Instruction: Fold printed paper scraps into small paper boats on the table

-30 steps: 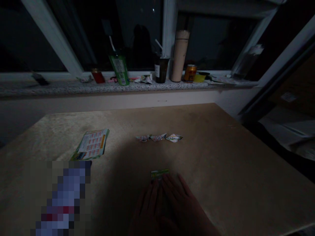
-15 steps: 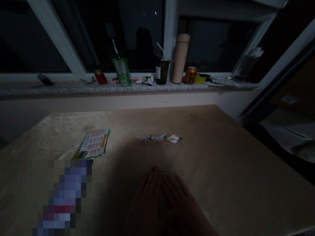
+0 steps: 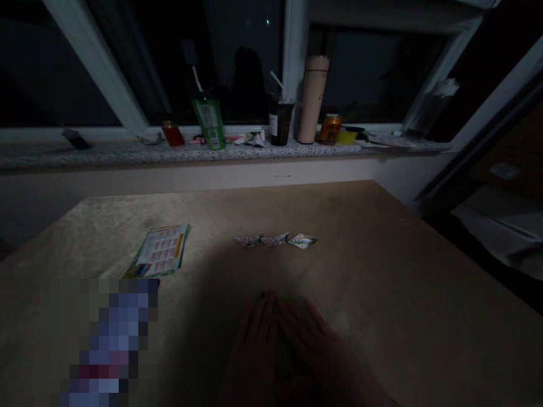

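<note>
In dim light, my left hand (image 3: pixel 254 345) and my right hand (image 3: pixel 316 347) lie flat side by side on the tan table (image 3: pixel 382 254), fingers stretched forward. They press on a small green printed paper (image 3: pixel 287 296); only a sliver of it shows past my fingertips. Three small folded paper boats (image 3: pixel 275 240) stand in a row further out on the table. A stack of printed leaflets (image 3: pixel 160 255) lies to the left of the boats.
A blurred-out patch (image 3: pixel 108 345) covers the near left of the table. The stone windowsill (image 3: pixel 106 151) behind holds a green bottle (image 3: pixel 207 121), a dark cup with a straw (image 3: pixel 280 118), a tall beige flask (image 3: pixel 313 97), an orange can (image 3: pixel 330 129) and a red jar (image 3: pixel 173 133).
My hands have slid forward over the green paper, so that far less of it shows. The boats and leaflets have stayed in place.
</note>
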Available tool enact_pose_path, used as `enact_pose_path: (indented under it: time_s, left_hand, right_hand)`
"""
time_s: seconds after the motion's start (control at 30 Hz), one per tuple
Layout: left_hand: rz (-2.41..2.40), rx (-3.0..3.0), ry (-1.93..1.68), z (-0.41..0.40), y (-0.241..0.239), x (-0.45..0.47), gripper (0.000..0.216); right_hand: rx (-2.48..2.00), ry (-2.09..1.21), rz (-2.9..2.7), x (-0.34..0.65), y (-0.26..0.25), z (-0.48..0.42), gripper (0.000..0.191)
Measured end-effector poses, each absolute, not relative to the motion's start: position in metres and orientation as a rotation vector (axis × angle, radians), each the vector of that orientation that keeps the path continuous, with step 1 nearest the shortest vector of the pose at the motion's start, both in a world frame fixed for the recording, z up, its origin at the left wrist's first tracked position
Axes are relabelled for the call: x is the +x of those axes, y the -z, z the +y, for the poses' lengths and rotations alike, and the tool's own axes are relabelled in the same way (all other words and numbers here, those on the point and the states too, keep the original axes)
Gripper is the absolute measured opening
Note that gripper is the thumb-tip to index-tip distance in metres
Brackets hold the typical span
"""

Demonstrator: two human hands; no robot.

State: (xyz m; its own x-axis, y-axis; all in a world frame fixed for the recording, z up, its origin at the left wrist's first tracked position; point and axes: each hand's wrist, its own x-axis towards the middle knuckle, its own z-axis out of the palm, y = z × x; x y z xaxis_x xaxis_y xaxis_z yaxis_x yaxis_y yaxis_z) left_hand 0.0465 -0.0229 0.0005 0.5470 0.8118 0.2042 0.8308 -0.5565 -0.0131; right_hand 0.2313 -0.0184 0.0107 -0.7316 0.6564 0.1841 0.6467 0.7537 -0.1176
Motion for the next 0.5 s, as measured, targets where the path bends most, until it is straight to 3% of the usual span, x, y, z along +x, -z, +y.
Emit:
enact_pose_path:
  time_s: [0.17,0.4,0.5]
  left_hand:
    - [-1.450,-2.622,0.253,-0.0243,-0.0003,0.0483,0.078]
    - [-1.362,-2.619,0.415,-0.0249,0.0054,0.0443,0.086]
    - [-1.310,-2.569,0.363,-0.0274,0.0018,0.0383,0.075]
  right_hand:
    - [-1.106,-0.244,-2.734,0.2391,-0.0187,-0.0115,0.079]
    - [-1.118,-0.143,-2.714,0.2392,-0.0101,-0.0105,0.077]
    - [-1.115,-0.177,-2.734,0.2395,-0.0111,-0.0104,0.080]
